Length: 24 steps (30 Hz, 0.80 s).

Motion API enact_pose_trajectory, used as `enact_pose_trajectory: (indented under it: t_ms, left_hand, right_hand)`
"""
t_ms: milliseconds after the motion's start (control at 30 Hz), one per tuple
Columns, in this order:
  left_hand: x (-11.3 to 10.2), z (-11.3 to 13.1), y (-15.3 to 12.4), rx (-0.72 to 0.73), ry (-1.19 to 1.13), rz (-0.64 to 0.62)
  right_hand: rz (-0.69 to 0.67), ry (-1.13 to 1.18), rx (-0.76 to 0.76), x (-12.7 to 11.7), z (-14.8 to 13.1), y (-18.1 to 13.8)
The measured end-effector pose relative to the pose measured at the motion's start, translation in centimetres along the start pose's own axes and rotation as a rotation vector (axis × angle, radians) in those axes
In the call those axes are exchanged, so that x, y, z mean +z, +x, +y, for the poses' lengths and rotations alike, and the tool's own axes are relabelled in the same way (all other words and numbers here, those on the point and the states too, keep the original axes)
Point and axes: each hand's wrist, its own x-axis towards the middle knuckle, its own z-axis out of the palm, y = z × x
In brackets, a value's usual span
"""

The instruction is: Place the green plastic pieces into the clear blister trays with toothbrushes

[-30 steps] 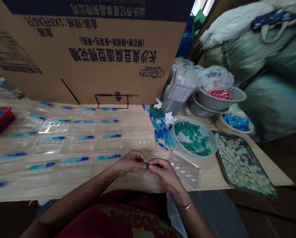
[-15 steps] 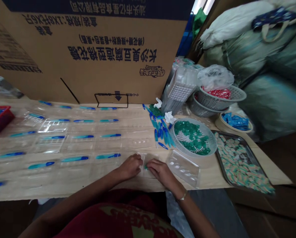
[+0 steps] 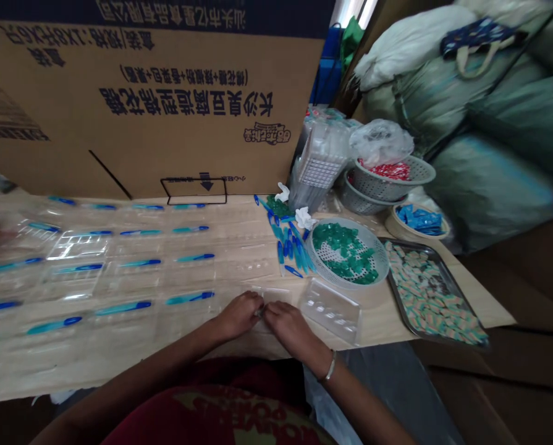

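Near edge of the bench (image 3: 387, 316): my left hand (image 3: 239, 315) and right hand (image 3: 289, 324) meet, fingertips down on a clear, thin plastic blister tray (image 3: 276, 295); whether they pinch it I cannot tell. It looks light, flimsy and slippery, best held by its rim.

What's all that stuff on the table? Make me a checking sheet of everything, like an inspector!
Surface: pale table, largely covered.
Job's things: clear tray under both hands; rows of trays holding blue pens; loose pens; colander of green pieces.
Clutter: empty tray, metal tray of sweets, basket of red pieces, bowl of blue packets.
Hands: left hand and right hand side by side, pressed on the clear tray; grip unclear.
Cables: nothing seen.
Surroundings: big cardboard box, stuffed sacks.
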Motion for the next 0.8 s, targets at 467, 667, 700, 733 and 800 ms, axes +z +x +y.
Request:
enact_pose_trajectory:
  t_ms: [467,667,700,733,800]
  left_hand:
    - [-5.0,-4.5,-6.3,-0.223,0.035,0.47]
    - [-4.4,-4.0,-7.8,-0.226,0.011,0.486]
    - [-4.2,-3.5,-7.5,-0.242,-0.057,0.521]
    - [-4.0,-2.8,-7.0,-0.254,-0.16,0.539]
    - [-3.8,-1.1,-5.5,-0.254,-0.455,0.501]
  right_hand:
    - [0.144,-0.062,0.611,-8.8,18.9,0.2]
    - [0.257,-0.036,0.606,-9.3,17.7,0.1]
    - [0.348,0.041,0.596,-9.1,16.5,0.1]
    - [0.432,0.156,0.571,-8.7,15.0,0.2]
    - [0.503,0.468,0.475,-7.2,11.0,0.8]
